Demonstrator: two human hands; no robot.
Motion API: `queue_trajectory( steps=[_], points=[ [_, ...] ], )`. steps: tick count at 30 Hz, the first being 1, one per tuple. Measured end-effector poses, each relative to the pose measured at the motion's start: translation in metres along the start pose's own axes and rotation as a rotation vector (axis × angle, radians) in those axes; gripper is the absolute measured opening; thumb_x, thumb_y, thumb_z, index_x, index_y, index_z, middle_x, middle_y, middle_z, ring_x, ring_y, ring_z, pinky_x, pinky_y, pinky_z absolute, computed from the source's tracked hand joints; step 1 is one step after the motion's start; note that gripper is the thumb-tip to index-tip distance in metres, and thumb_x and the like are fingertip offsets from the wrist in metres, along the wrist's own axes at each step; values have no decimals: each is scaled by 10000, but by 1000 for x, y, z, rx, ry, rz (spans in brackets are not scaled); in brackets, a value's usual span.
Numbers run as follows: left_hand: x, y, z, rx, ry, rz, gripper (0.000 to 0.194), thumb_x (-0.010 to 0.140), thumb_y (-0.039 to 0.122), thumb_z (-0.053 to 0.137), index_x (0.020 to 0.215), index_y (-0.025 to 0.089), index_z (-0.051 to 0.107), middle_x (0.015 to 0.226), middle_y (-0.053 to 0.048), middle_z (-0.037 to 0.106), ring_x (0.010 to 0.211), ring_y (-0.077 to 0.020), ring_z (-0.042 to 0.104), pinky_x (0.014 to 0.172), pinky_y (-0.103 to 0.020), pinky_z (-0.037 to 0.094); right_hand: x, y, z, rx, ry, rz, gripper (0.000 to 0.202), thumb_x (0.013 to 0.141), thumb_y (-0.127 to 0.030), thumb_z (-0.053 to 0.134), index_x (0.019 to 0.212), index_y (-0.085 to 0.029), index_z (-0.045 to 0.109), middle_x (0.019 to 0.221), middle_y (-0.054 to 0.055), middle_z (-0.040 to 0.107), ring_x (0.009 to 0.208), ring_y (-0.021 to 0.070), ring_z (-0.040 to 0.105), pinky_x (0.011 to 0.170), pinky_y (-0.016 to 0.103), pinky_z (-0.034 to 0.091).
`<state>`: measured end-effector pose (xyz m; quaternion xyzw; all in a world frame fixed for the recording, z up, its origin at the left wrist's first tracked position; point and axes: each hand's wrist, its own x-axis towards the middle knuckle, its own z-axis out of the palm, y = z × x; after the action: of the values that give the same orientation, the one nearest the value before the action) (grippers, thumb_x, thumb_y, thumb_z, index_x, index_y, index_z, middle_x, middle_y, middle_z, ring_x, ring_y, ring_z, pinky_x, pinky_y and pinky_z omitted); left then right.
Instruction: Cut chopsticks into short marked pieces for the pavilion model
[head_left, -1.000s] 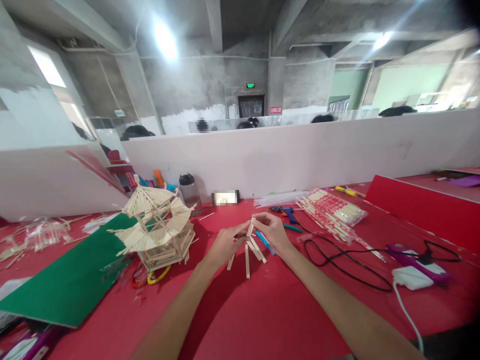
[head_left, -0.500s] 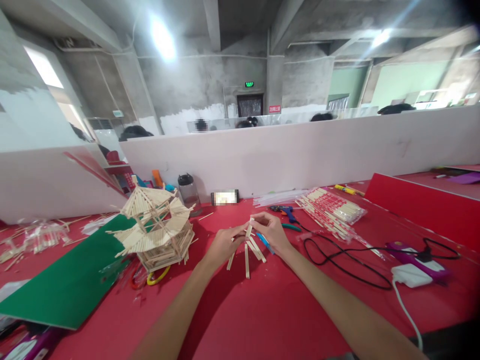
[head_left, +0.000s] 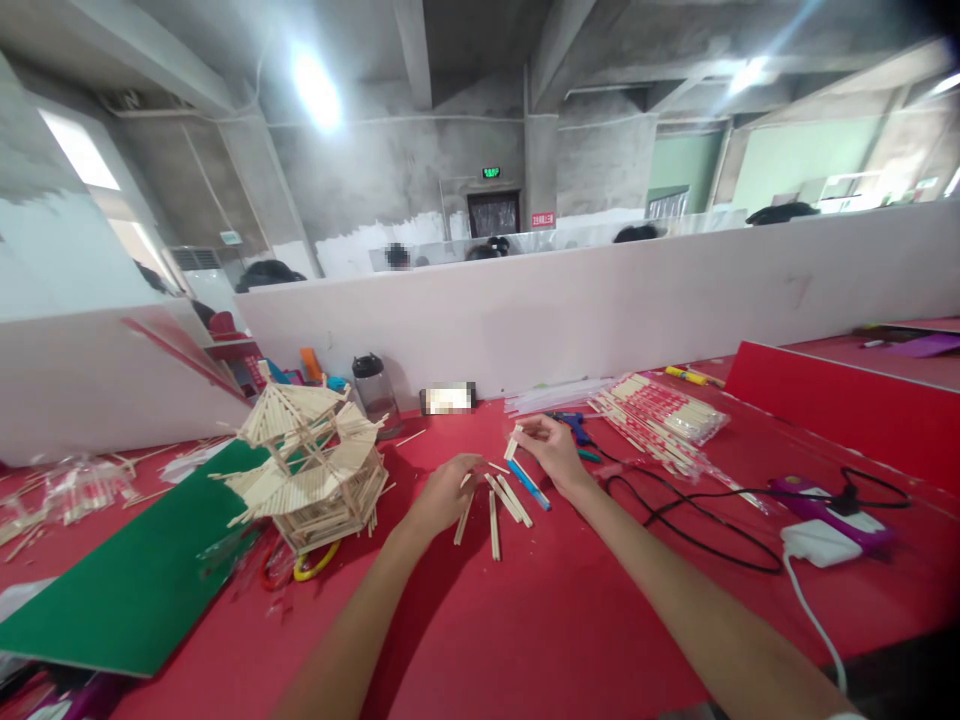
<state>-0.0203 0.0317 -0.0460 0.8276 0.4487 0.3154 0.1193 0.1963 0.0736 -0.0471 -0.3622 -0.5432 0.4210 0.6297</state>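
Observation:
Between the thumb and fingers of my right hand is a short bundle of pale wooden sticks, tilted above the table. My left hand is low over the red tabletop, its fingers curved and a gap between thumb and index finger. Just beneath its fingertips a pair of sticks lies partly covered. Several more loose sticks are spread out between the two hands. A blue pen-like tool rests below my right hand's fingers.
To the left stands a stick-built pavilion model beside a green board. A bottle and a phone are at the partition. Right of my hands are a blue glue gun, bagged sticks and a black cable.
My hands have moved apart. My left hand has come off the sticks that both held and drawn back to the left; my right hand keeps them, shifted slightly right.

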Motion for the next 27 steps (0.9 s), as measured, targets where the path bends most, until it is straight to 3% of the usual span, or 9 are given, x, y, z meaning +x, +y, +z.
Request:
queue_trajectory(
  steps=[4, 7, 12, 20, 27],
  points=[
    [1, -30, 21, 24, -57, 6, 379, 899, 154, 438, 1231, 230, 604, 1207, -76, 667, 1125, -210, 613, 988, -358, 476, 11, 8, -18, -111, -22, -56, 296, 687, -386, 743, 868, -165, 665, 782, 51, 677, 717, 198, 654, 658, 314, 566],
    [4, -40, 31, 67, -56, 31, 448, 882, 107, 419, 1286, 231, 568, 1309, -74, 609, 1218, -202, 553, 1053, -362, 424, 13, 11, -23, -197, -81, -103, 269, 722, -378, 705, 886, -168, 664, 788, 50, 683, 731, 198, 659, 677, 311, 557],
    [9, -37, 33, 163, -113, 75, 546, 806, 26, 427, 1285, 237, 580, 1263, -56, 637, 1169, -191, 566, 1046, -328, 411, 8, 10, -18, -320, -173, -155, 210, 757, -333, 647, 899, -179, 662, 805, 43, 704, 761, 188, 671, 712, 294, 536],
    [15, -25, 38, 230, -33, -80, 351, 855, 71, 441, 1070, 228, 670, 1023, -80, 691, 973, -214, 620, 902, -322, 455, 8, 11, -19, -329, -198, -149, 210, 769, -340, 639, 900, -179, 666, 821, 42, 715, 780, 192, 680, 741, 310, 532],
    [36, -24, 42, 259, -83, -57, 251, 870, 123, 477, 902, 176, 720, 885, -88, 676, 842, -210, 613, 790, -302, 446, 10, 12, -21, -330, -213, -147, 204, 749, -334, 658, 883, -182, 679, 809, 41, 718, 769, 193, 680, 736, 312, 528]
  ],
)
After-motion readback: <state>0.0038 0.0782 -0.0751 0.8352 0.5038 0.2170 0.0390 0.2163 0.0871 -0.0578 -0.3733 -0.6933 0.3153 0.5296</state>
